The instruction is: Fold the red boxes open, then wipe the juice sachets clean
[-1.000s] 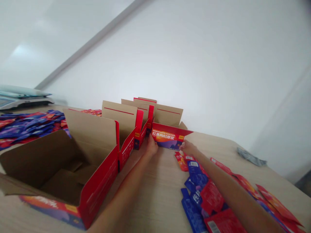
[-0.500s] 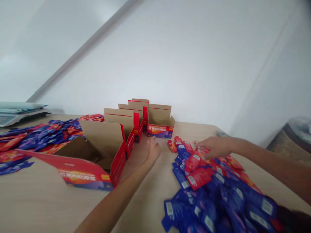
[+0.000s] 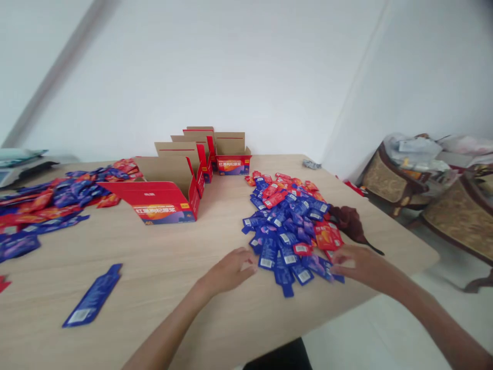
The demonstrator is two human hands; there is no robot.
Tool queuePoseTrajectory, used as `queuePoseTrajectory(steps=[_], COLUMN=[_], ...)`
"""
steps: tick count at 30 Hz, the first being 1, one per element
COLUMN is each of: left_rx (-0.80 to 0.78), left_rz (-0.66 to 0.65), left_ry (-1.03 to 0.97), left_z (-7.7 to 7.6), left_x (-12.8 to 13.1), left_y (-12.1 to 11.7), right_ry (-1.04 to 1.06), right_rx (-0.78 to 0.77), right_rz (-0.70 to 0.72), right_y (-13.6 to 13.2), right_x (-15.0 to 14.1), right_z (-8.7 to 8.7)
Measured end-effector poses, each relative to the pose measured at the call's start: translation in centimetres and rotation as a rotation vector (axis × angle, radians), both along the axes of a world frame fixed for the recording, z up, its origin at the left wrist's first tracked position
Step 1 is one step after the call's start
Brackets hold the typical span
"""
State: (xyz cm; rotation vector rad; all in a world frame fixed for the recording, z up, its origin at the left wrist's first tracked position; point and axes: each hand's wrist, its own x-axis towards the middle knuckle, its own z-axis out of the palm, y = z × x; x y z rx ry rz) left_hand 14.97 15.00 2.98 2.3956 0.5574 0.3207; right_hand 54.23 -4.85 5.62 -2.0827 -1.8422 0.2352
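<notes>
My left hand hovers over the table at the near left edge of a pile of flat pouches, its thumb and fingers curved and apart, with nothing in it. At the pile's near right side, my right hand has its thumb and fingers bent with a gap between them. Its fingertips meet the end of a blue-purple pouch; I see no firm grip on it. Blue pouches with white labels cover the near part of the pile. Red pouches lie mostly at its far side and right edge.
Open printed cartons stand in a row at the left, with another carton by the wall. A second pouch heap spreads at far left. A single blue pouch lies in front. Dark brown cloth touches the pile; chairs stand right.
The view has swung right and back. My right hand has left the far red pouches for the pile's near right side; my left hand has come back from near the cartons to the pile's left edge.
</notes>
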Motion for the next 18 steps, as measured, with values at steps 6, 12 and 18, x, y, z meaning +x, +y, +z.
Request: queuePoseTrajectory(steps=[6,12,18], left_rx=[0.123,0.251,0.346], left_rz=[0.128,0.197,0.258], left_ry=[0.002,-0.055,-0.095], left_z=[-5.9,-7.0,-7.6], left_x=[0.6,2.4,5.5], left_y=[-6.7,-8.6,-4.3], right_ry=[-0.041,-0.130,-0.227], right_rx=[0.249,0.221,0.241], right_rz=[0.150,0.172,0.121], right_y=[-1.9,-0.3,0.6], right_x=[-9.2,-14.4,-14.2], right_z=[-7.8,-10.3,-11.8])
